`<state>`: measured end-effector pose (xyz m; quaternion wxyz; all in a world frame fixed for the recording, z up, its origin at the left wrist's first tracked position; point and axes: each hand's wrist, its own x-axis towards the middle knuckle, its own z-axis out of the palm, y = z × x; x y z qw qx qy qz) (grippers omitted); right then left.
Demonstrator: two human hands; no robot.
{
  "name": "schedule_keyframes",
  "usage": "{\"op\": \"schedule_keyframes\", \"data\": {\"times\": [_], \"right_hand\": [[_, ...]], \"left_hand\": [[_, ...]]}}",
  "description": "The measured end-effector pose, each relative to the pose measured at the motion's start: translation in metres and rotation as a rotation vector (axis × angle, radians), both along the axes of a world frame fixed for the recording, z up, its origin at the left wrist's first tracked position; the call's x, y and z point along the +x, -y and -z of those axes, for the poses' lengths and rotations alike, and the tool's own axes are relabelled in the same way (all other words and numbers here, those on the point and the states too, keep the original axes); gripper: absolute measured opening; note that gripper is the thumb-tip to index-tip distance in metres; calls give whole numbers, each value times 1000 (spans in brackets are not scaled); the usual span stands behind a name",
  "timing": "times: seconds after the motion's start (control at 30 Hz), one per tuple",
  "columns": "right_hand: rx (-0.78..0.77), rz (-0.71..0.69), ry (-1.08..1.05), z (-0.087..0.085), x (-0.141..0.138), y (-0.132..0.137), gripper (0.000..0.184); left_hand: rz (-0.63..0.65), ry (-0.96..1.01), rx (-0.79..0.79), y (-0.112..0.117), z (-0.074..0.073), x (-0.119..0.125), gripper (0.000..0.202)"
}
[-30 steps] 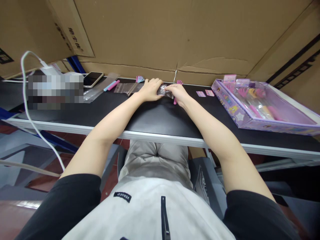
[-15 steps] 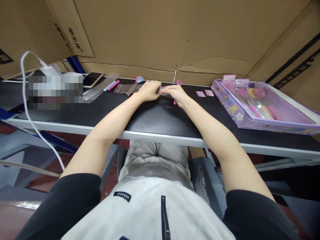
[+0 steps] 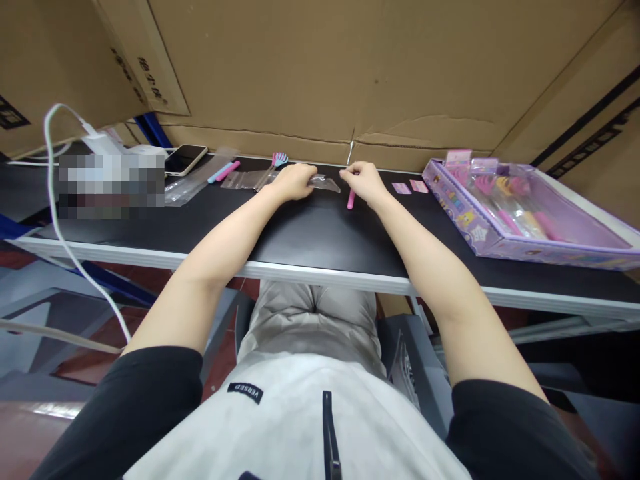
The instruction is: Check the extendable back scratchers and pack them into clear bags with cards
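Across the black table point(image 3: 320, 233) both arms point(image 3: 240, 223) reached forward. The left hand point(image 3: 296, 181) had its fingers bunched closed; the right hand point(image 3: 366, 181) curled inward, its grip unclear. The left held a clear bag point(image 3: 327, 183); the right partly hid a pink stick point(image 3: 351, 201).

and here's the lane: open table point(image 3: 325, 230) at six o'clock from left hand point(image 3: 296, 182) and right hand point(image 3: 366, 183), running down between the forearms point(image 3: 420, 270)! at twelve, cardboard point(image 3: 310, 80) walls off the far side. right hand meets flat cards point(image 3: 402, 188) at three, then the box point(image 3: 550, 255), rim raised. left hand has sticks point(image 3: 223, 172) at nine, the phone point(image 3: 186, 160) beyond. between hands, a bag point(image 3: 326, 183) and pink stick point(image 3: 351, 199) narrow the gap.
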<state>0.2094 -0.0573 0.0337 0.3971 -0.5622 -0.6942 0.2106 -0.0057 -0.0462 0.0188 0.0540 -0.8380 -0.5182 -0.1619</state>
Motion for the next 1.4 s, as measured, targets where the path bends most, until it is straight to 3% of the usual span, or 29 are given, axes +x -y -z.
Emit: {"op": "schedule_keyframes", "data": {"times": [0.1, 0.3, 0.47, 0.73, 1.17, 1.4], "right_hand": [[95, 81, 234, 7, 17, -14, 15], [-30, 120, 421, 16, 28, -27, 18], [-85, 159, 476, 11, 33, -28, 16], [-188, 205, 681, -2, 45, -22, 39], [-86, 63, 616, 16, 66, -44, 12], [-26, 36, 483, 7, 76, -47, 11]], "left_hand": [[-16, -27, -10, -3, 2, -5, 32], [-12, -31, -10, -8, 4, -12, 31], [-18, -55, -4, -8, 3, -14, 32], [-70, -87, -45, -8, 3, -14, 33], [-85, -122, -48, -10, 3, -19, 35], [-132, -131, -40, -12, -2, -31, 35]]}}
